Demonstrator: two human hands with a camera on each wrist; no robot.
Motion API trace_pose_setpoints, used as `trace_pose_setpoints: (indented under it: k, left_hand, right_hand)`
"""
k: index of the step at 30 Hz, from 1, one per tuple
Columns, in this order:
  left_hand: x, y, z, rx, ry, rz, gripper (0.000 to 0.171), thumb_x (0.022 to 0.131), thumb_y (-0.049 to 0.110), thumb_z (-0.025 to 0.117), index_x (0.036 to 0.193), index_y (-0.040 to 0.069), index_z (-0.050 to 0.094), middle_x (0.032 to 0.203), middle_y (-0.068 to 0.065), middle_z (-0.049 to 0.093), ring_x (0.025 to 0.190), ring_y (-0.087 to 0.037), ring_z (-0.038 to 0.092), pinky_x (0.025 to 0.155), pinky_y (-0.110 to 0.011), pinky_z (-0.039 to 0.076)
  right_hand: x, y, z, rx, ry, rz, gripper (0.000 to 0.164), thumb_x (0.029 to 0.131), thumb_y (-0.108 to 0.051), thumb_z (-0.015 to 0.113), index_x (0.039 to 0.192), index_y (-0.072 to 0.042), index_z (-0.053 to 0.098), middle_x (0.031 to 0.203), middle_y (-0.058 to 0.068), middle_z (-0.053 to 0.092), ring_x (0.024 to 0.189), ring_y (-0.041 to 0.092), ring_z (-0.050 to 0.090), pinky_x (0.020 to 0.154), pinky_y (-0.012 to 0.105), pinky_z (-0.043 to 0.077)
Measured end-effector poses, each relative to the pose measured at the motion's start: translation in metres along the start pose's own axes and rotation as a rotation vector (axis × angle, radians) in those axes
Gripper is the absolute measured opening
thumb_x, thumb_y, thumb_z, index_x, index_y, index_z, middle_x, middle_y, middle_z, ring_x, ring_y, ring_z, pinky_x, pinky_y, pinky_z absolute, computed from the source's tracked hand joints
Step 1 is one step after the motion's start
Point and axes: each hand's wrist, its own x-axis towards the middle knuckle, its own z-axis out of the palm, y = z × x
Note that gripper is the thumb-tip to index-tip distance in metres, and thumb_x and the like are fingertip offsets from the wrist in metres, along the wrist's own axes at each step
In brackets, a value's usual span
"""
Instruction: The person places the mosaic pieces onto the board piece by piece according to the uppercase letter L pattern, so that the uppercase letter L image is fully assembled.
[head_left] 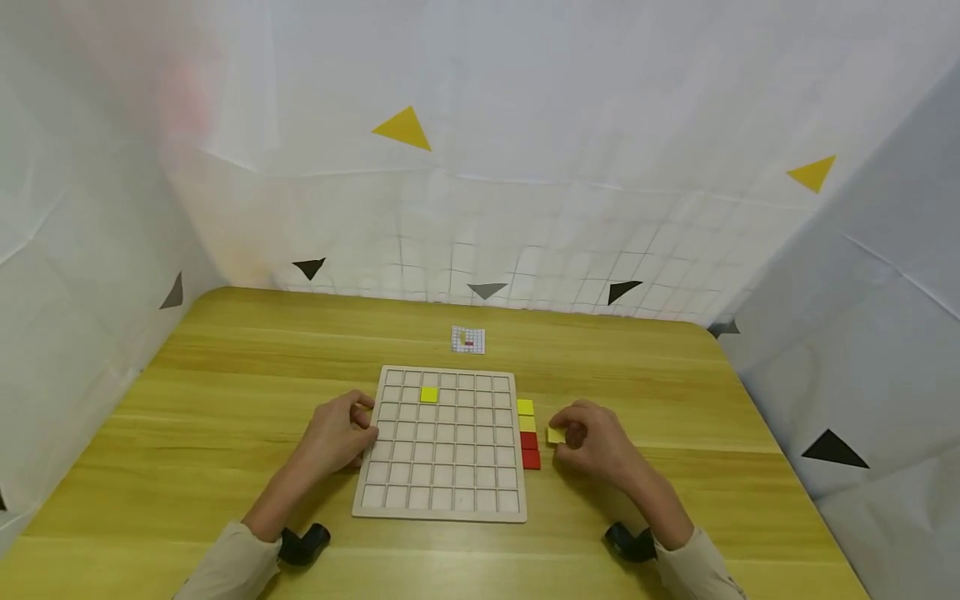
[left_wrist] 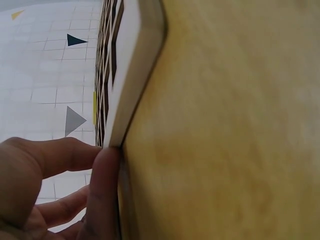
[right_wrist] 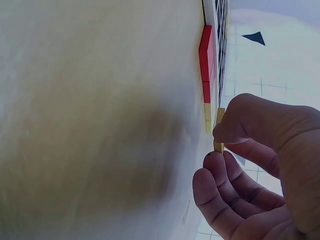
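Observation:
A pale wooden grid board (head_left: 448, 504) lies flat on the table, with one yellow square tile (head_left: 429, 394) in a cell near its top. My left hand (head_left: 339, 429) is at the board's left edge, thumb and forefinger pinching that edge (left_wrist: 131, 85). Just right of the board, my right hand (head_left: 596, 442) pinches another yellow tile (head_left: 555, 436) between thumb and fingers. In the right wrist view this tile (right_wrist: 219, 125) is held on edge, above the table. A column of two yellow tiles (head_left: 526, 407) and two red tiles (head_left: 529, 450) stands between board and right hand.
A small printed card (head_left: 468, 340) with a coloured grid pattern lies beyond the board. White sheets (head_left: 525, 125) with yellow and dark triangles enclose the wooden table (head_left: 262, 358) at the back and sides. Dark devices (head_left: 303, 544) are worn at both wrists.

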Motion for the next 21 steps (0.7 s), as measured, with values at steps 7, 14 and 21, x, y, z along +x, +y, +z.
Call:
trace_pose_setpoints:
  k: [7,14,21]
  left_hand:
    - [0.0,0.002,-0.001,0.004,-0.011,-0.003,0.037,0.086,0.002,0.07,0.121,-0.001,0.059,0.089,-0.01,0.059,0.051,-0.017,0.058,0.044,-0.031,0.053]
    - [-0.002,0.003,-0.001,-0.007,-0.012,-0.005,0.036,0.086,0.0,0.069,0.12,-0.001,0.059,0.089,-0.01,0.059,0.051,-0.017,0.058,0.045,-0.033,0.053]
    - [-0.002,0.004,-0.002,0.003,-0.011,-0.005,0.036,0.086,0.001,0.069,0.121,-0.001,0.059,0.09,-0.011,0.059,0.051,-0.017,0.058,0.045,-0.033,0.053]
  right_hand:
    - [0.001,-0.003,-0.003,0.004,-0.012,0.008,0.03,0.071,0.002,0.081,0.098,-0.009,0.074,0.089,-0.002,0.06,0.075,0.016,0.058,0.064,0.026,0.053]
    - [0.004,-0.007,-0.005,0.011,0.008,-0.026,0.031,0.07,0.005,0.079,0.097,-0.009,0.074,0.089,-0.001,0.061,0.074,0.016,0.059,0.063,0.026,0.054]
    - [0.008,-0.012,-0.007,0.012,0.028,-0.07,0.031,0.069,0.005,0.077,0.097,-0.008,0.074,0.088,-0.001,0.062,0.071,0.015,0.059,0.061,0.028,0.054]
